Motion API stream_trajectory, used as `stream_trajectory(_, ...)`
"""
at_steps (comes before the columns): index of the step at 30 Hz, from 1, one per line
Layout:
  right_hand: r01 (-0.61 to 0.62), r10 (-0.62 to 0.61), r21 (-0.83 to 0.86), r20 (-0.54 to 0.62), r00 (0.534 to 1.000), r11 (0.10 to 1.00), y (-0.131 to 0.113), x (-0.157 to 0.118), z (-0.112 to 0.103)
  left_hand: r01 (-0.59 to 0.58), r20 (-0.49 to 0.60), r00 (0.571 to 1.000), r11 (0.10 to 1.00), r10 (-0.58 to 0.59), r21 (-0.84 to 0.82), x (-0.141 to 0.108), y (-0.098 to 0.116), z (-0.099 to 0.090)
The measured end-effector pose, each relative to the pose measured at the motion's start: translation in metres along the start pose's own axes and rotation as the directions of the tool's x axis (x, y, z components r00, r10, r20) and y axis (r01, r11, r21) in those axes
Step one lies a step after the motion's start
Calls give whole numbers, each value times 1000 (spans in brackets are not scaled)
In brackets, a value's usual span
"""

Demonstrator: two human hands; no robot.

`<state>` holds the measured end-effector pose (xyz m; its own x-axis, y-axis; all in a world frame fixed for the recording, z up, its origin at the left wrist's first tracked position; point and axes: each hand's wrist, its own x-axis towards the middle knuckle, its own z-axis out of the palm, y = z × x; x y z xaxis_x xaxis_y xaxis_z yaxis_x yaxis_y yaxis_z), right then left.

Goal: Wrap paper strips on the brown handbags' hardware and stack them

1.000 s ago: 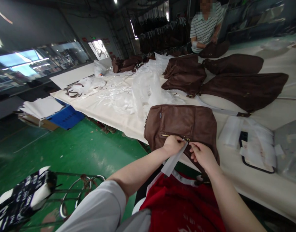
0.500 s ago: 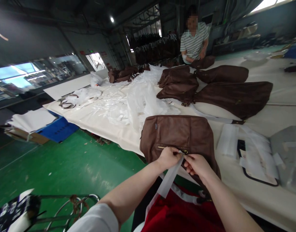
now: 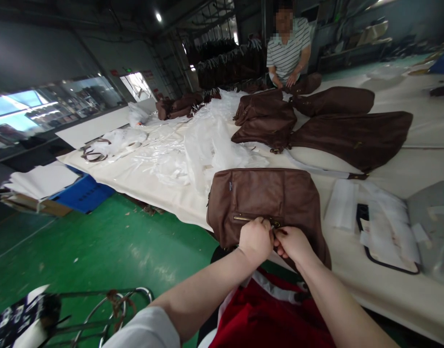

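A brown leather bag (image 3: 258,193) lies at the table's near edge in front of me, with a brass zipper (image 3: 241,218) across its side. My left hand (image 3: 257,239) is closed at the zipper's right end, its fingertips pinching a pale bit of the white strip (image 3: 272,229); most of that strip is hidden. Right beside it, my right hand (image 3: 292,245) pinches just below the brass ring (image 3: 276,224), apparently on the zipper pull, which the fingers largely cover. Both hands' fingertips nearly touch.
More brown bags (image 3: 352,140) lie beyond, joined by wrapped straps. Crumpled clear plastic (image 3: 211,145) spreads at the left of the white table (image 3: 171,200). White foam strips (image 3: 341,208) lie at right. A person in a striped shirt (image 3: 289,53) stands across the table.
The white strip that hung down between my hands no longer shows. My left hand has turned over, its back now upward, beside the ring. My right hand stays nearly in place.
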<state>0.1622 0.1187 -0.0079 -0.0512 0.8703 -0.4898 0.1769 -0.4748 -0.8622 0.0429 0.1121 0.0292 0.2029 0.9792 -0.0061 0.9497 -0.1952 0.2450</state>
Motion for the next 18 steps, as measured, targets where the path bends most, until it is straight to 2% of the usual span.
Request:
stream_trajectory(4, 26, -26, -6, 5, 1000, 1000, 4, 3, -2, -194, 60, 980, 975, 188, 110, -13, 6, -1)
stream_trajectory(6, 35, -36, 17, 2, 999, 999, 5, 3, -4, -257, 106, 965, 951, 241, 172, -18, 8, 0)
stream_trajectory(13, 78, -88, 137, 73, 993, 988, 6, -5, -13, -252, 145, 965, 921, 218, 296, -27, 16, 17)
stream_trajectory(15, 99, -111, 132, 81, 991, 986, 6, -7, -14, -239, 139, 968, 934, 208, 266, -27, 16, 13)
stream_trajectory(18, 134, -142, 124, 51, 989, 983, 7, -9, -10, -172, 104, 982, 971, 156, 165, -25, 12, -4)
